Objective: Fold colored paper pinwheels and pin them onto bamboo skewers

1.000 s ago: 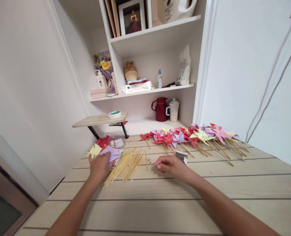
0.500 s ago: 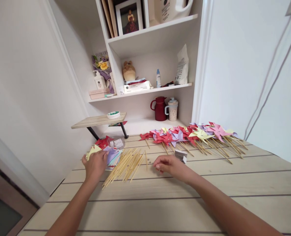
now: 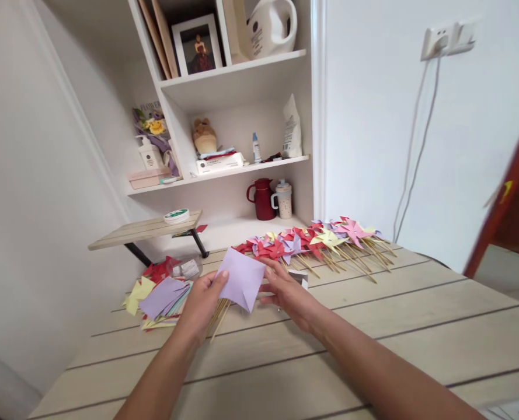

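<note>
A purple paper square (image 3: pixel 241 279) with slits toward its middle is pinched at its left corner by my left hand (image 3: pixel 201 304), thumb on top. My right hand (image 3: pixel 289 293) is at the square's right edge, its fingers apart; whether they touch the paper I cannot tell. Under and behind the square lie thin wooden sticks (image 3: pixel 219 319), mostly hidden. To the left of my left hand rests a fanned stack of coloured paper sheets (image 3: pixel 163 298), purple on top.
Finished pinwheels (image 3: pixel 295 244) on sticks lie in a row at the table's back right. A small raised wooden stand (image 3: pixel 140 232) is at the back left, with a clear plastic packet (image 3: pixel 185 268) near it. Behind stand a red jug (image 3: pixel 263 199) and a lidded cup (image 3: pixel 284 199).
My left hand has left the paper stack and moved right with a purple square in it. My right hand has spread its fingers beside that square. The view has turned rightward.
</note>
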Demonstrator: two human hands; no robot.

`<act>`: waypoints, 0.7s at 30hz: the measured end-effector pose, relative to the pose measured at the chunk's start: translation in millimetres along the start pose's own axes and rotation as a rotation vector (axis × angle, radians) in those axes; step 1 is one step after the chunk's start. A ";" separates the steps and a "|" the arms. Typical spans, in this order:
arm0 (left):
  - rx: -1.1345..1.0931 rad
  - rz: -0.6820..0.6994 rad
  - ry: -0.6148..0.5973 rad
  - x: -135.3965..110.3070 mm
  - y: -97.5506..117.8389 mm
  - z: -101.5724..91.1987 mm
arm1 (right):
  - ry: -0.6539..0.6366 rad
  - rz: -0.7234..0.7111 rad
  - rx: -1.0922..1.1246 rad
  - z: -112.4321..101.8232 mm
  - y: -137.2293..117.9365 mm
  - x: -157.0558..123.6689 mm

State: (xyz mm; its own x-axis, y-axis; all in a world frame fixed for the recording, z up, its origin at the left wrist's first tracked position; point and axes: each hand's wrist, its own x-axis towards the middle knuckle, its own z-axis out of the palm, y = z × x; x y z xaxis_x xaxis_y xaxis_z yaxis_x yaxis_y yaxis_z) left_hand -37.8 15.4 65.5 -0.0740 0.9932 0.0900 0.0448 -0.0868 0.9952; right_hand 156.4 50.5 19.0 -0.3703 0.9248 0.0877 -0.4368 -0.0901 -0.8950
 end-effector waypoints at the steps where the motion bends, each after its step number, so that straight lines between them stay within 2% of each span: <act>1: -0.026 -0.003 0.002 3.3 -3.1 6.5 | -0.008 -0.003 0.020 -0.6 -1.0 0.6; 5: -0.118 -0.020 -0.011 15.4 -18.0 26.4 | -0.006 -0.041 0.038 -1.0 -5.1 0.5; 9: -0.179 -0.066 -0.086 15.9 -30.2 38.1 | 0.124 -0.061 0.029 -1.9 -5.5 3.4; 14: -0.345 -0.090 -0.089 9.9 -46.3 41.8 | 0.221 -0.091 0.013 -10.1 -5.7 11.3; 21: -0.540 -0.043 -0.092 6.8 -63.0 39.2 | 0.246 -0.174 -0.173 -19.9 -7.3 13.6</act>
State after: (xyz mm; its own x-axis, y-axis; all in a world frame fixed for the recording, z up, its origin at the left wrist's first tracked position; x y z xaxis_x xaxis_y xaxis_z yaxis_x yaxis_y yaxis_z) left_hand -2.1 30.6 1.9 0.0244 0.9973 0.0688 -0.4758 -0.0490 0.8782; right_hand 170.8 71.1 18.0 -0.0844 0.9841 0.1565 -0.3232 0.1215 -0.9385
